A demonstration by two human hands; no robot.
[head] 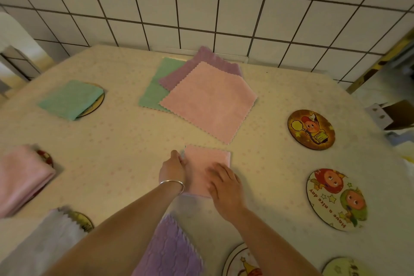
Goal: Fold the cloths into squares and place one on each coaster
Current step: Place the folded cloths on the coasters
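Observation:
A folded pink cloth (207, 159) lies in the middle of the table. My left hand (172, 169) pinches its left edge, a silver bangle on the wrist. My right hand (225, 182) rests flat on its near right part, fingers spread. Behind it is a stack of unfolded cloths: pink (209, 101) on top, purple (199, 65) and green (154, 89) beneath. A folded green cloth (69, 98) covers a coaster at the left; a folded pink cloth (21, 177) covers another. Bare round coasters (311, 129) (336, 199) lie on the right.
A purple cloth (168, 251) lies at the near edge under my arms. A pale cloth (47, 237) partly covers a coaster at the near left. Two more coasters (242, 262) (342, 268) show at the bottom edge. A tiled wall (201, 6) backs the table.

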